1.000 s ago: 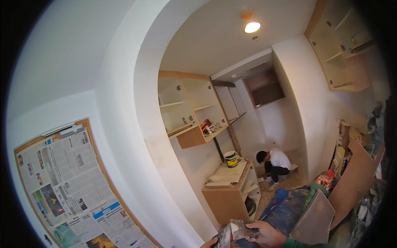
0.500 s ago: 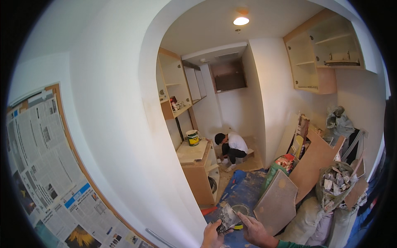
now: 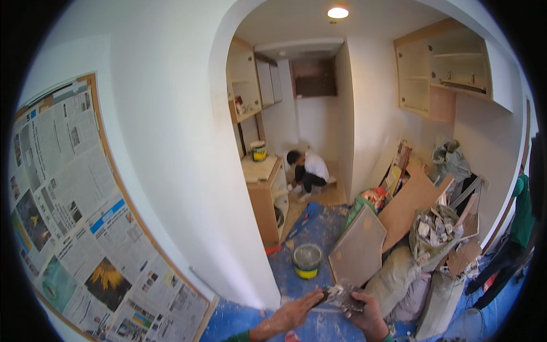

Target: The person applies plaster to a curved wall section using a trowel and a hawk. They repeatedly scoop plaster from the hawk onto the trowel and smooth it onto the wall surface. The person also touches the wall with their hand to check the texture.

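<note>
My left hand (image 3: 293, 313) reaches up from the lower edge, its fingers pressed on the dark left end of a plaster-smeared metal scraper (image 3: 336, 294); the exact grip is partly hidden. My right hand (image 3: 367, 314) grips the scraper's right part with the thumb on top. Beyond them a bucket with a yellow base (image 3: 307, 263) stands on the blue floor sheet (image 3: 285, 285).
A newspaper-covered door (image 3: 85, 216) is left of the white archway. A person (image 3: 310, 171) crouches beside an open base cabinet (image 3: 261, 205). Boards (image 3: 353, 251) and filled sacks (image 3: 387, 279) lie at right. A person in green (image 3: 518, 222) stands at far right.
My view has swung right and down, bringing the bucket and more floor into sight. My hands and the scraper have shifted, with the scraper now lying more sideways between them.
</note>
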The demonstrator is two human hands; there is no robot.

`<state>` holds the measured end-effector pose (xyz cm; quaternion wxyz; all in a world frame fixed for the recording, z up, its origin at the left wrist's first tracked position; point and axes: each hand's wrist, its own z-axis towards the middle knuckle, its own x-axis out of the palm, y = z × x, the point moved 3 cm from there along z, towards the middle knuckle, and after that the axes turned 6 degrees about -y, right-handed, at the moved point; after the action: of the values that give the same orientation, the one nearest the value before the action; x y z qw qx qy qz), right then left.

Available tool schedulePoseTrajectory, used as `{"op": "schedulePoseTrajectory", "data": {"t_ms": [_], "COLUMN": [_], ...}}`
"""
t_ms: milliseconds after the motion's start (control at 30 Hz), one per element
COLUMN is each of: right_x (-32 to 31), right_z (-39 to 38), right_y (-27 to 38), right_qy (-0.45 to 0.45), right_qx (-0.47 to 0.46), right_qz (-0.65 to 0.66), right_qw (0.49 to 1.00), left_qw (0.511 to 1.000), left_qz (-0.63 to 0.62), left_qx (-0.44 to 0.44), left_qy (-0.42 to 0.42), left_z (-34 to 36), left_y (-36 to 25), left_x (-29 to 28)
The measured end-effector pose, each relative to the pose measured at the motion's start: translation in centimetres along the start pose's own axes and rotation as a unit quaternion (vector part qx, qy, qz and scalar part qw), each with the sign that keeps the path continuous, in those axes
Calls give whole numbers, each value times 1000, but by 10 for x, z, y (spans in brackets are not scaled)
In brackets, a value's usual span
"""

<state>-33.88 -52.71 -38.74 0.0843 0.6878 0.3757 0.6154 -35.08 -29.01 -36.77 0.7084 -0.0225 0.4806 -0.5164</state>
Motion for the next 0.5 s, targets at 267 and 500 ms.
{"op": "schedulePoseTrajectory", "data": {"t_ms": [267,500], "right_x": [28,55], "right_z": [-113,-115], "right_y": [-9,-56], "right_qy": [-116,-28], "right_qx": [-394,-368], "right_qz": [-532,-733], "right_qw": [741,571], "left_qw": [650,680], "left_qz": [-625,-600], "left_qx": [-417,-384], "left_qy": [-109,-171], "left_z": [-53,-76], "left_y": [-42,-60], "left_x": [29,7]}}
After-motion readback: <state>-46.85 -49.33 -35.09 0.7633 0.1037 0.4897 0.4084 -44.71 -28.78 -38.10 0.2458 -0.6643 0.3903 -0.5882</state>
